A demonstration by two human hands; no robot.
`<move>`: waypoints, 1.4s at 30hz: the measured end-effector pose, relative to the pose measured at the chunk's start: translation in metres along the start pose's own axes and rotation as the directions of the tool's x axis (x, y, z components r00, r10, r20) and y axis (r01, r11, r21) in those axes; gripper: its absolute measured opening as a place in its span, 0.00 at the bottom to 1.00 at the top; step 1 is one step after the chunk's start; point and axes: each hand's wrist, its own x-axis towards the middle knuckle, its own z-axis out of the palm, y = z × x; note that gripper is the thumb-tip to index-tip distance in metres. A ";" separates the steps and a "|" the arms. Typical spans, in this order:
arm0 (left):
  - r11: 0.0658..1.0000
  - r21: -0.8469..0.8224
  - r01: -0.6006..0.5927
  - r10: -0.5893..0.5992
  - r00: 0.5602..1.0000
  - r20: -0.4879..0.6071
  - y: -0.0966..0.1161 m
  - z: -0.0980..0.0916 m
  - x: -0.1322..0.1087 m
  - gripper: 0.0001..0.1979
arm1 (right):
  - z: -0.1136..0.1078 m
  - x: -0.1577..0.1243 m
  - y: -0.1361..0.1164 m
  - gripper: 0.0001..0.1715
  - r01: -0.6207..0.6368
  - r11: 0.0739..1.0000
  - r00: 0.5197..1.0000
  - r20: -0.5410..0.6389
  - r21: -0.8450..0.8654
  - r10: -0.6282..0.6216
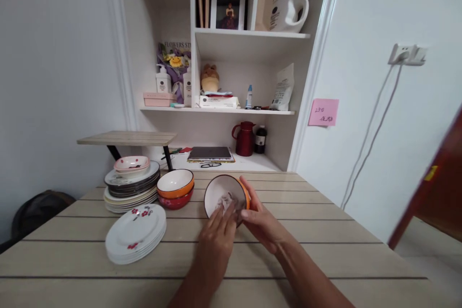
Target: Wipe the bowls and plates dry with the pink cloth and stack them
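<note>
An orange bowl (216, 191) with a white inside and dark rim is tilted toward me above the table. My right hand (262, 221) grips its right side, thumb at the rim and fingers behind. Inside the bowl, my left hand (219, 231) presses a crumpled whitish cloth (226, 200) against the inner wall. Part of the cloth is hidden under the fingers. To the left, another orange bowl (175, 182) sits in a red bowl (176, 201).
White flower-patterned plates (124, 228) are stacked at the left front. Behind them stands a taller pile of plates (132, 187) topped by small pink-rimmed dishes (132, 163). A raised wooden stand (126, 138), a laptop (211, 153) and a red jug (245, 139) are at the back.
</note>
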 end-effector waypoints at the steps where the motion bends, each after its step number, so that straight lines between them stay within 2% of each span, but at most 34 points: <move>1: 0.999 0.008 0.048 -0.048 0.999 -0.012 0.001 0.000 -0.001 0.16 | 0.007 0.001 0.007 0.65 0.006 1.000 1.000 0.004 -0.010 -0.006; 3: 0.996 -0.008 0.091 -0.091 0.995 -0.037 0.000 0.000 -0.002 0.17 | 0.018 0.002 0.022 0.66 0.051 0.998 0.998 -0.024 -0.026 -0.051; 6: 0.995 -0.070 0.064 -0.066 0.997 -0.030 -0.001 0.000 -0.004 0.19 | 0.025 0.004 0.038 0.55 0.096 0.993 0.984 -0.143 -0.068 -0.105; 8: 0.994 -0.099 0.042 -0.041 0.999 0.010 0.001 0.003 -0.004 0.20 | 0.023 0.005 0.041 0.49 0.107 0.987 0.976 -0.177 -0.116 -0.127; 11: 0.992 -0.124 0.006 0.003 0.997 0.072 0.004 0.010 -0.004 0.20 | 0.014 0.008 0.034 0.40 0.054 0.984 0.974 -0.209 -0.167 -0.089; 14: 0.985 -0.130 -0.117 0.130 0.987 0.095 0.000 0.016 -0.004 0.18 | 0.007 0.010 0.020 0.30 -0.029 0.986 0.965 -0.261 -0.167 -0.016; 17: 0.971 -0.118 -0.206 0.218 0.971 0.099 -0.009 0.016 -0.003 0.16 | -0.001 0.008 0.001 0.27 -0.050 0.973 0.969 -0.245 -0.225 -0.007; 19: 0.966 -0.104 -0.238 0.248 0.964 0.095 -0.014 0.015 -0.002 0.15 | -0.009 0.005 -0.013 0.28 -0.055 0.953 0.980 -0.200 -0.299 -0.006; 22: 0.955 -0.098 -0.281 0.290 0.953 0.092 -0.014 0.014 -0.002 0.13 | -0.022 -0.002 -0.032 0.29 -0.129 0.904 0.988 -0.133 -0.407 0.080; 25: 0.954 -0.103 -0.281 0.288 0.955 0.068 -0.010 0.011 -0.004 0.12 | -0.027 -0.007 -0.040 0.28 -0.183 0.873 0.983 -0.107 -0.452 0.150; 27: 0.960 -0.091 -0.265 0.269 0.962 0.035 -0.008 0.009 -0.004 0.13 | -0.025 -0.008 -0.038 0.31 -0.166 0.904 0.985 -0.110 -0.394 0.133; 30: 0.966 -0.055 -0.253 0.253 0.967 0.003 -0.008 0.002 -0.002 0.14 | -0.019 -0.007 -0.032 0.44 -0.121 0.968 0.990 -0.098 -0.221 0.102; 33: 0.970 -0.035 -0.241 0.241 0.971 -0.006 -0.006 -0.003 0.001 0.14 | -0.014 -0.007 -0.028 0.56 -0.081 0.991 0.994 -0.077 -0.102 0.074; 35: 0.980 -0.028 -0.195 0.195 0.981 0.001 -0.003 -0.004 0.001 0.14 | -0.010 -0.006 -0.025 0.61 -0.023 0.998 0.998 -0.057 -0.052 0.020; 38: 1.000 0.003 -0.026 0.026 1.000 0.012 0.002 -0.002 -0.001 0.18 | -0.001 -0.001 -0.014 0.65 0.042 0.999 0.999 -0.026 -0.012 -0.042; 40: 0.997 0.022 0.068 -0.069 0.997 0.020 0.003 -0.001 -0.003 0.19 | 0.008 0.003 -0.002 0.67 0.058 0.997 0.997 -0.056 -0.045 -0.060; 42: 0.995 0.022 0.099 -0.099 0.995 0.015 0.004 0.000 -0.005 0.19 | 0.017 0.006 0.010 0.68 0.101 0.989 0.987 -0.117 -0.108 -0.114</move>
